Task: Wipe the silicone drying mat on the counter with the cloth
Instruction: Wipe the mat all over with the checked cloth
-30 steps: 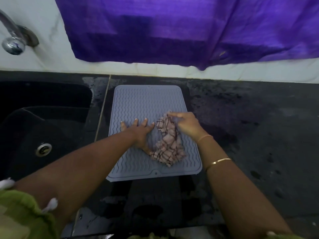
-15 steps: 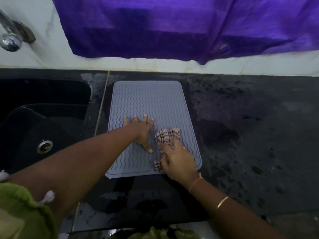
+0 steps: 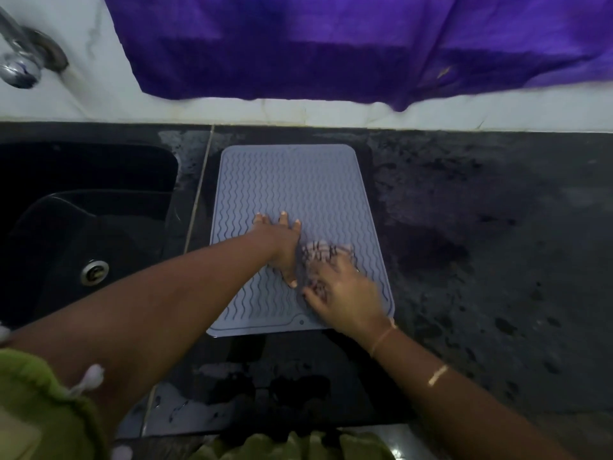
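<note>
A grey silicone drying mat [image 3: 292, 180] with wavy ridges lies on the black counter [image 3: 481, 260], just right of the sink. My left hand [image 3: 282, 242] presses flat on the mat's middle, fingers spread. My right hand [image 3: 345, 293] covers a checked pink-and-brown cloth [image 3: 323, 252] on the mat's near right part. The cloth shows only at my fingertips and is blurred by motion. My right wrist wears two thin gold bangles.
A black sink [image 3: 83, 227] with a metal drain [image 3: 94, 272] lies to the left, a chrome tap [image 3: 20, 66] above it. A purple cloth [image 3: 331, 44] hangs on the white wall behind. The counter is damp and blotchy around the mat.
My right hand dragged the cloth from the mat's middle toward the near right corner, bunching it under the palm. The left hand stayed pressed on the mat.
</note>
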Tool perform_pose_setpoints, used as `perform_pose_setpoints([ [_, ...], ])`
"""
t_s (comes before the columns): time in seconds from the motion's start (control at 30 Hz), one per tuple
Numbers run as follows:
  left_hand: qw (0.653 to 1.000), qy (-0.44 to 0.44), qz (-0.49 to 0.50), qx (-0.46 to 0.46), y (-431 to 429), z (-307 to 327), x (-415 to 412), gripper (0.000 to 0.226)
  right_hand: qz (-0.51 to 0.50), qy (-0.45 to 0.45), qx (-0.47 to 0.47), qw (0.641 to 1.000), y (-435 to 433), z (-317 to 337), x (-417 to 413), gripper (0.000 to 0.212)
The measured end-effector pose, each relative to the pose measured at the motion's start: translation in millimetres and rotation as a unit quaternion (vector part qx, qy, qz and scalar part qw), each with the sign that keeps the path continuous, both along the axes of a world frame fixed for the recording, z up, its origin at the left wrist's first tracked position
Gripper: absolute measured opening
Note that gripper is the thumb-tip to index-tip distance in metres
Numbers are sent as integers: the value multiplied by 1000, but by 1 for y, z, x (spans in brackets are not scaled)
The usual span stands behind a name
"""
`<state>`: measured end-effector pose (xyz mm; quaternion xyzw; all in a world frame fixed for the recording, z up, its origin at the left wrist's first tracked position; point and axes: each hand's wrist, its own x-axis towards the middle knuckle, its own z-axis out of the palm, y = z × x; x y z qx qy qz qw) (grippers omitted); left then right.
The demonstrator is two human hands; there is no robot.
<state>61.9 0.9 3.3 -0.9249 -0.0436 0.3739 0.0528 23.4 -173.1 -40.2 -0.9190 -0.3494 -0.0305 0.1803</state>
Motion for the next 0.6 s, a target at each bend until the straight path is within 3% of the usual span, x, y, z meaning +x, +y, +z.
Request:
perform_pose_setpoints([
  [0.1, 1000, -4, 2, -1, 0, 0, 0, 135, 9, -14, 11, 1000, -12, -2, 14, 34],
  [0.3, 1000, -11, 4, 8, 1, 0, -1, 136, -86, -42, -18, 995, 17, 1, 63, 34],
  [0.5, 1000, -4, 13, 8, 2, -2, 1, 139, 21, -75, 47, 996, -17, -8, -1, 34],
  [0.6, 1000, -8, 19, 1, 3, -5, 0, 139, 5, -91, 74, 993, -18, -7, 23, 30],
])
